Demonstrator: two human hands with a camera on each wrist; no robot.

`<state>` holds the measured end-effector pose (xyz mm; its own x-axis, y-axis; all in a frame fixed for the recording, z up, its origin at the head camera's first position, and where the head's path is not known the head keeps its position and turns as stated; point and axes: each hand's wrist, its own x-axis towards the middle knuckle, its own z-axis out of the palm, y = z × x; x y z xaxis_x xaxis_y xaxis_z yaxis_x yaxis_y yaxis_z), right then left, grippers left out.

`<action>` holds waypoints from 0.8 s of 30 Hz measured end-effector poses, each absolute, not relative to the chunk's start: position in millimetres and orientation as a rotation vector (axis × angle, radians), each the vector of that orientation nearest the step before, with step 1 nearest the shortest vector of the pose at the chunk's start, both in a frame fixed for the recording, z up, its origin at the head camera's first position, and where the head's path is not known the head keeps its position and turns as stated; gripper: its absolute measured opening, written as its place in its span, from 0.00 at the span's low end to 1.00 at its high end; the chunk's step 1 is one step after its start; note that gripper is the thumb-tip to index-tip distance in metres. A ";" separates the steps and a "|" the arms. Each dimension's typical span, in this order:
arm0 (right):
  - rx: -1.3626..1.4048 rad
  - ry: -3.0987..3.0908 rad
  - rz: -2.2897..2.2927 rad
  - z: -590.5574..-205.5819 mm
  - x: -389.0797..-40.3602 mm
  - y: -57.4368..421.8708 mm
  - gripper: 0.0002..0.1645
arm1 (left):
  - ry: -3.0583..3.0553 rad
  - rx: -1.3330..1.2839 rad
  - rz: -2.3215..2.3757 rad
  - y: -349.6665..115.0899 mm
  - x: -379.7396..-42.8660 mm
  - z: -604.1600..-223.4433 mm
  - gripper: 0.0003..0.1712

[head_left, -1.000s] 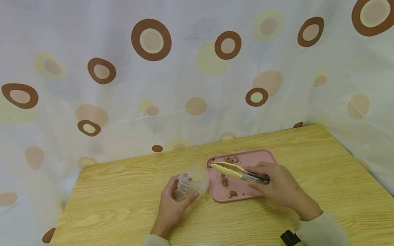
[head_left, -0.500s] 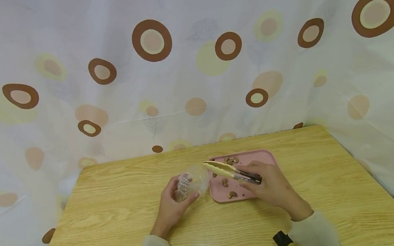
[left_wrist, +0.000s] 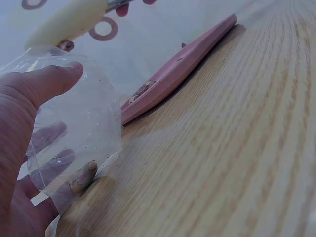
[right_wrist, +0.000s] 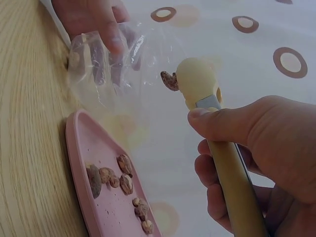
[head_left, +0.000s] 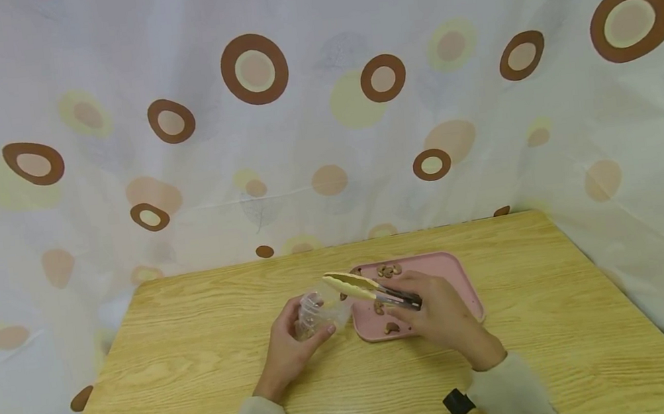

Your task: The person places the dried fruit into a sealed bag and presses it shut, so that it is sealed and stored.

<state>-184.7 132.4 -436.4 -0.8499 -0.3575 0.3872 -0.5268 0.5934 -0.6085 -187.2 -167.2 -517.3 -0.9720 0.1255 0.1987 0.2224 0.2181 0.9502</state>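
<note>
My left hand (head_left: pixel 286 350) holds a clear plastic bag (head_left: pixel 328 314), its thumb on the near side and fingers behind. In the left wrist view a cashew (left_wrist: pixel 85 177) lies at the bottom of the bag. My right hand (head_left: pixel 437 310) grips a pair of tongs (right_wrist: pixel 197 81) with cream tips and a metal handle. A brown-skinned cashew (right_wrist: pixel 170 80) sticks out from the tongs' tips, which overlap the bag's mouth in the head view. Beneath the right hand lies a pink tray (head_left: pixel 444 265) with several more cashews (head_left: pixel 387 270) on it.
Everything stands on a wood-grain table (head_left: pixel 202 355). A patterned curtain (head_left: pixel 321 100) hangs behind and along both sides. Small dark crumbs dot the tray. Each sleeve has a black wrist camera (head_left: pixel 458 403) by it.
My right hand has moved left with the tongs, from over the tray to the bag's mouth. The left hand and the bag have stayed in place.
</note>
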 end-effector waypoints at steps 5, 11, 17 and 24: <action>0.721 -2.613 1.119 -436.6 -184.6 127.4 0.32 | -2.383 -0.360 -1.888 -166.9 -187.5 -517.2 0.37; 0.731 -2.588 1.137 -438.5 -185.5 123.0 0.31 | -2.378 -0.367 -1.888 -166.9 -187.8 -517.7 0.37; 0.744 -2.591 1.146 -443.9 -185.6 118.7 0.31 | -2.364 -0.388 -1.895 -167.4 -188.1 -519.5 0.36; 0.742 -2.587 1.165 -446.3 -184.4 115.8 0.31 | -2.367 -0.392 -1.882 -167.9 -188.5 -520.2 0.35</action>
